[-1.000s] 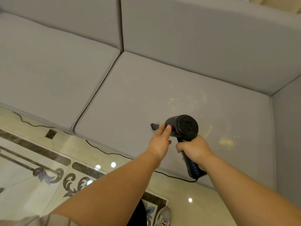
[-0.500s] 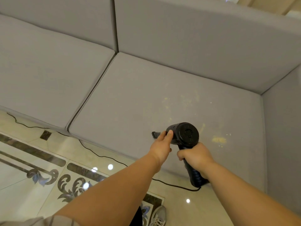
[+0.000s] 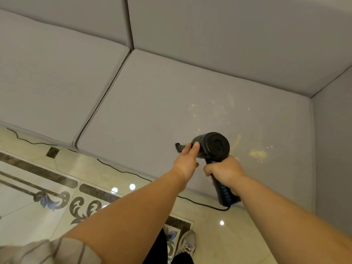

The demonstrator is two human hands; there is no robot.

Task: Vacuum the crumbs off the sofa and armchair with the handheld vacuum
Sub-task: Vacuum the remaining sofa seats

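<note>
Vacuum (image 3: 213,145) handle clenched in right hand (image 3: 224,169), left hand (image 3: 185,162) fingers straight against its barrel, crumbs (image 3: 257,153) just right

Matt cloth sofa (image 3: 152,111); seemingly plastic vacuum (image 3: 213,145).

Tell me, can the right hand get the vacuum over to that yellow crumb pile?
Probably yes. The right hand grips the vacuum handle, and the crumb pile lies just beside it on the bare sofa cushion, with nothing between. The nozzle points away, so it needs turning.
</note>
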